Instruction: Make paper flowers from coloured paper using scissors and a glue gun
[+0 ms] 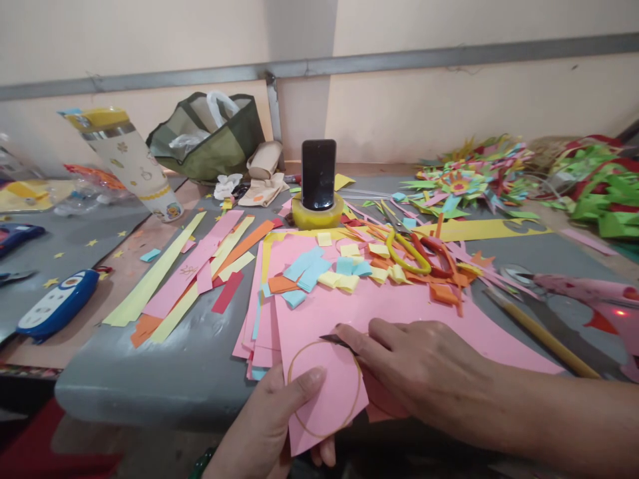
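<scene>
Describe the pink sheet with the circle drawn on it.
The pink sheet is thin, matte paper that lies almost flat, with its near corner jutting over the edge of the grey table. A thin circle is drawn on that corner. The left hand pinches it there, thumb on top. The right hand rests on it and holds a dark pointed tool to the top of the circle. More pink sheets lie beneath it.
</scene>
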Demonstrator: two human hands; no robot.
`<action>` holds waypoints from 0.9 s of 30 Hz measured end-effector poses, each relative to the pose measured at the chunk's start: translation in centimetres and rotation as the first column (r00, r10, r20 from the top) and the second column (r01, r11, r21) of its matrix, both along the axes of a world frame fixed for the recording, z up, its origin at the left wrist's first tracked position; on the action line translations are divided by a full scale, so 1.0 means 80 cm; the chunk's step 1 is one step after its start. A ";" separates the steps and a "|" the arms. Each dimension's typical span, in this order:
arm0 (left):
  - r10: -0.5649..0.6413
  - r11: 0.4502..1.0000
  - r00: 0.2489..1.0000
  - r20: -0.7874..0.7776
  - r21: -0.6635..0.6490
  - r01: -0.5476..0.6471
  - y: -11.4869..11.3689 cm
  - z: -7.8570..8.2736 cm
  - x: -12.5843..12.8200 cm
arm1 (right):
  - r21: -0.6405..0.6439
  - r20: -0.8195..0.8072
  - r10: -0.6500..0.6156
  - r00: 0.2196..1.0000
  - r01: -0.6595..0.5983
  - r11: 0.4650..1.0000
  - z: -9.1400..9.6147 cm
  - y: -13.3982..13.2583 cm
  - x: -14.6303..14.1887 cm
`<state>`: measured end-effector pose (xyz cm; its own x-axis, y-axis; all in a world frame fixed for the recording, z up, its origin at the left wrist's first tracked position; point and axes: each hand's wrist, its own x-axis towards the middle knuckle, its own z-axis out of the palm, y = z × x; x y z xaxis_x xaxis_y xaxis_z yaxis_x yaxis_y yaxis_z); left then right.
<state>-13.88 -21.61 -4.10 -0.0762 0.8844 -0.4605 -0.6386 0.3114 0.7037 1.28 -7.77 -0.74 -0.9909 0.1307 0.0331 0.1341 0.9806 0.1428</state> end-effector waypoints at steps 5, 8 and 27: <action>-0.015 1.000 1.000 -0.009 -0.006 0.015 0.001 0.000 -0.001 | -0.012 0.000 0.001 1.000 -0.001 1.000 0.001 0.001 -0.001; -0.014 1.000 1.000 -0.022 -0.005 0.014 0.001 0.000 -0.001 | -0.014 -0.013 0.012 1.000 -0.013 1.000 0.001 0.001 -0.001; -0.041 0.999 0.999 0.009 0.014 0.041 0.000 -0.004 -0.005 | -0.027 0.025 0.087 0.996 -0.087 0.996 0.006 0.011 -0.011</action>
<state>-14.29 -21.61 -4.39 -0.0360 0.8930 -0.4485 -0.6320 0.3273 0.7024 0.39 -6.93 -0.24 -0.9990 0.0445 0.0052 0.0448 0.9918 0.1194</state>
